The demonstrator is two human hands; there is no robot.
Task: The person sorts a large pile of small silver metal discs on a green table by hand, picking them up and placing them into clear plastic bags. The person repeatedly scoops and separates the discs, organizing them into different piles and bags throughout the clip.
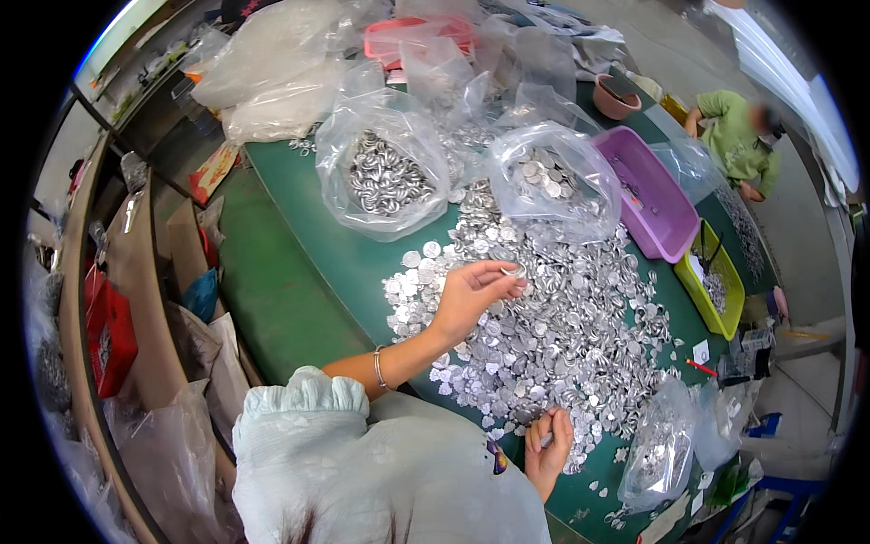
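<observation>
Above a wide heap of small silver metal pieces [562, 317], my left hand [473, 295] pinches a curved, ring-like metal piece [515, 271] between thumb and fingertips. Close to my body at the heap's near edge, my right hand [549, 446] is curled around a small silvery metal piece [546, 440], its exact shape partly hidden by the fingers. Beyond my left hand stands an open clear bag [331, 181] full of curved ring-like pieces. To its right, another open clear bag [517, 150] holds flat round pieces.
A purple basin [675, 231] and a lime-green basket [725, 322] line the right side of the green table [290, 208]. A filled clear bag [657, 453] lies at near right. Plastic bags [290, 82] crowd the far end. Another person [739, 136] in green is at far right.
</observation>
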